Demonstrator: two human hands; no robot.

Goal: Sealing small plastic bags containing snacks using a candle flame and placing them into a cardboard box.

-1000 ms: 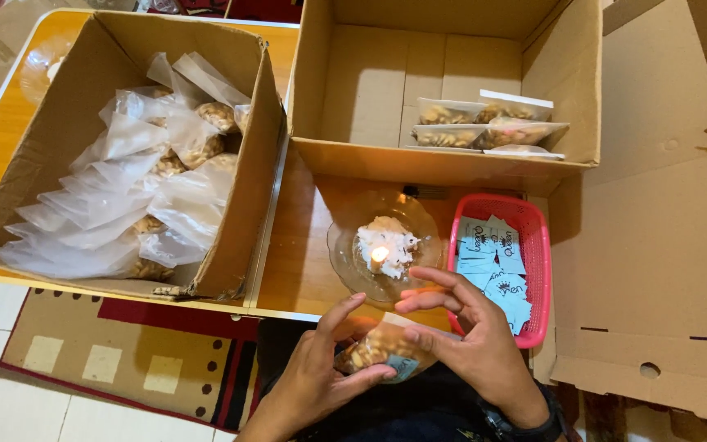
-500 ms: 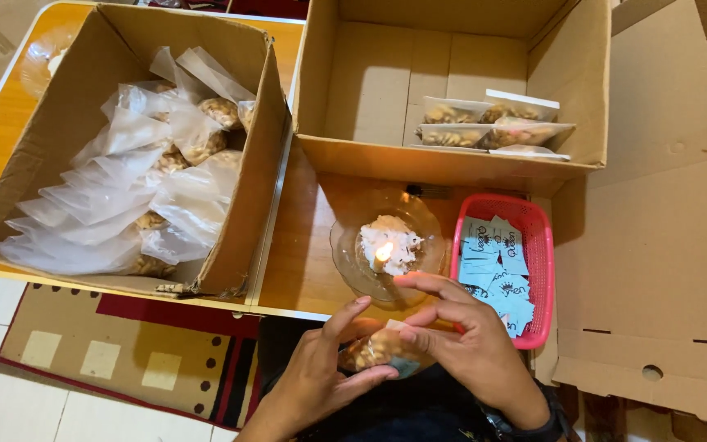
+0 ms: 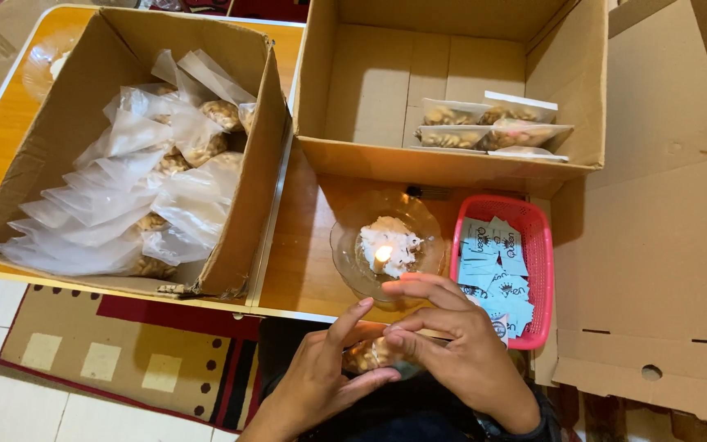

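Both hands, left hand (image 3: 321, 381) and right hand (image 3: 460, 352), pinched one snack bag (image 3: 370, 354) shut (few sealed bags (image 3: 493, 123) boxed, many unsealed bags (image 3: 141, 180) waiting).

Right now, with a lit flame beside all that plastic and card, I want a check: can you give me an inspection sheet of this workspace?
Surface: orange wooden table, mostly covered by boxes.
Job's things: small clear snack bag held between both hands; left box full of clear bags with snacks; right box holds a few flat packs.
Clutter: lit candle in a glass dish; pink basket of blue paper tags.
Grippers: left hand and right hand are bare, fingers on the bag.
Cables: nothing seen.
Surroundings: patterned rug, flattened cardboard at right.
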